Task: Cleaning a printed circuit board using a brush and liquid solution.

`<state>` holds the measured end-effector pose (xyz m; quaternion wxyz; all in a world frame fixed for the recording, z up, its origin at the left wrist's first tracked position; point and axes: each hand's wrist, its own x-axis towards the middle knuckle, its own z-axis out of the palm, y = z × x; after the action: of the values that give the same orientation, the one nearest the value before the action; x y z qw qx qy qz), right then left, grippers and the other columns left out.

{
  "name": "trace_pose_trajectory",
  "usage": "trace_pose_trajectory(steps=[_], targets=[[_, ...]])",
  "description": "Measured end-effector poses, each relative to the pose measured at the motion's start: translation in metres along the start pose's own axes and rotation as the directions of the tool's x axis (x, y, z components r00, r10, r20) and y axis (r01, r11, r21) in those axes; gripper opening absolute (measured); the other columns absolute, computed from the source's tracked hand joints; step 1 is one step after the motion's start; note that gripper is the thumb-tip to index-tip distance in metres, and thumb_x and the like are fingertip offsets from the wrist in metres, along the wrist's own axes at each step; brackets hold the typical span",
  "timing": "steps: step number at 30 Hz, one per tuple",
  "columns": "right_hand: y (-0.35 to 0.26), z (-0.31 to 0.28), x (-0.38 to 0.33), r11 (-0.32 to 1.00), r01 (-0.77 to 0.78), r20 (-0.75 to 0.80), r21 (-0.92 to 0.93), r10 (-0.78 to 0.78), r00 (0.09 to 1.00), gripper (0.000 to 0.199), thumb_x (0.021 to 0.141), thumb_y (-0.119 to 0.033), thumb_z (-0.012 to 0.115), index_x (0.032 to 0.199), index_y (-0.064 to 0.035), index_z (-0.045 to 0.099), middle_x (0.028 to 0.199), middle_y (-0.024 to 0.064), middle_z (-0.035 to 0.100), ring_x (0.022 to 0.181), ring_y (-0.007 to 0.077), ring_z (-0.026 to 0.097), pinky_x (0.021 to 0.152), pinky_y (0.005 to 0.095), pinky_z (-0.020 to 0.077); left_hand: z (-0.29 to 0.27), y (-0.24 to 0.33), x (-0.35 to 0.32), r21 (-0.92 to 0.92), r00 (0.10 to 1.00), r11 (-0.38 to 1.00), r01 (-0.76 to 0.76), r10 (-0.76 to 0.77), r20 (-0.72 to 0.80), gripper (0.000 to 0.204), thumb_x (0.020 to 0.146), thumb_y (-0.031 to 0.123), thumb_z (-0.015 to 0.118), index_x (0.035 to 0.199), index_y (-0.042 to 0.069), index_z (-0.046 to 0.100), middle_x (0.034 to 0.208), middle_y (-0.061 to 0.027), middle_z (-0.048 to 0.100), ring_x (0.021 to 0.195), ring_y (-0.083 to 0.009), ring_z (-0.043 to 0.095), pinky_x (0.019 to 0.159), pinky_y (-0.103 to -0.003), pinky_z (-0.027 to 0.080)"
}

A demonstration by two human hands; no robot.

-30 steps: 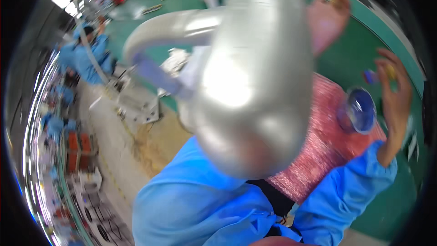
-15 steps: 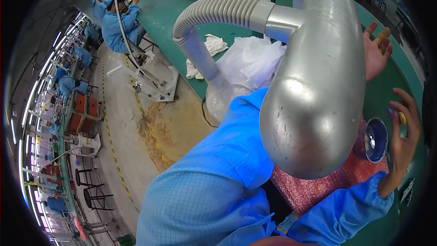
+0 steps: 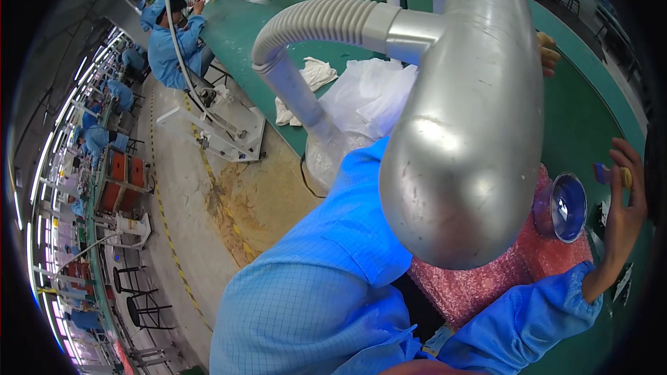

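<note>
Right hand (image 3: 624, 210) beside shiny blue bowl (image 3: 561, 206) on pink bubble wrap (image 3: 500, 281)

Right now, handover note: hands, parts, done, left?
Right hand: raised at the bench's right edge, fingers spread, pinching a small yellow piece; not on the round blue-rimmed lens beside it.
Left hand: only fingertips show past the grey extraction hood; grip can't be told.
Lens stands on the pink bubble wrap on the green bench.
White plastic bag and cloth lie further back.
Done: lens set on wrap. Left: unclear, since the hood hides much.
</note>
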<state>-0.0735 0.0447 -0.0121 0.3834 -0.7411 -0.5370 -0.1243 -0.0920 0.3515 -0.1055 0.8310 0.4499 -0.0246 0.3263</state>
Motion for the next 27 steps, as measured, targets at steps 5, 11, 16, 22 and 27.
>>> trace_pose_trajectory(steps=[5, 11, 16, 22, 27], targets=[[0.017, -0.016, -0.005, 0.991, -0.133, 0.043, -0.014, 0.133, 0.990, 0.023, 0.099, -0.018, 0.056, 0.112, -0.0022, 0.064, 0.123, 0.0037, 0.062, 0.119, 0.0173, 0.056, 0.102, 0.0322, 0.0408, 0.017, -0.019, -0.010, 0.262, 0.973, 0.960, 0.100, -0.039, -0.227, 0.027, 0.089, 0.021, 0.053, 0.107, 0.002, 0.057, 0.090, -0.0125, 0.063, 0.078, -0.0209, 0.057, 0.073, -0.035, 0.050], [0.015, -0.017, -0.004, 0.982, -0.174, 0.111, 0.078, 0.164, 0.980, 0.020, 0.097, -0.014, 0.058, 0.109, 0.0001, 0.063, 0.116, 0.0056, 0.062, 0.102, 0.0166, 0.061, 0.086, 0.0290, 0.0498, -0.023, -0.041, 0.003, 0.479, 0.979, 0.875, 0.075, 0.027, -0.202, 0.020, 0.088, 0.016, 0.053, 0.103, 0.003, 0.060, 0.088, -0.0088, 0.062, 0.069, -0.0152, 0.056, 0.065, -0.029, 0.049], [0.022, -0.028, -0.015, 0.971, -0.193, 0.109, 0.140, 0.179, 0.978, 0.018, 0.093, -0.009, 0.058, 0.107, 0.0021, 0.063, 0.112, 0.0068, 0.062, 0.091, 0.0153, 0.061, 0.083, 0.0282, 0.0489, -0.013, -0.062, 0.003, 0.609, 0.964, 0.786, 0.102, 0.072, -0.255, 0.017, 0.087, 0.012, 0.056, 0.098, 0.003, 0.065, 0.087, -0.0083, 0.065, 0.071, -0.0139, 0.059, 0.063, -0.029, 0.049], [0.031, -0.059, -0.019, 0.952, -0.294, 0.236, 0.090, 0.266, 0.935, 0.021, 0.092, -0.009, 0.060, 0.108, 0.0037, 0.064, 0.111, 0.0070, 0.064, 0.096, 0.0150, 0.059, 0.088, 0.0281, 0.0459, -0.010, -0.075, 0.000, 0.821, 0.981, 0.570, -0.014, 0.166, -0.099, 0.023, 0.082, 0.011, 0.063, 0.101, 0.000, 0.067, 0.086, -0.0102, 0.068, 0.078, -0.0173, 0.063, 0.069, -0.031, 0.051], [0.039, -0.077, -0.035, 0.965, -0.242, 0.170, 0.097, 0.224, 0.960, 0.022, 0.091, -0.010, 0.060, 0.108, 0.0048, 0.064, 0.105, 0.0060, 0.064, 0.092, 0.0132, 0.060, 0.083, 0.0275, 0.0454, -0.006, -0.089, -0.006, 0.934, 0.986, 0.358, 0.011, 0.152, -0.070, 0.030, 0.081, 0.017, 0.068, 0.104, -0.001, 0.066, 0.090, -0.0172, 0.070, 0.085, -0.0272, 0.068, 0.077, -0.037, 0.053]])
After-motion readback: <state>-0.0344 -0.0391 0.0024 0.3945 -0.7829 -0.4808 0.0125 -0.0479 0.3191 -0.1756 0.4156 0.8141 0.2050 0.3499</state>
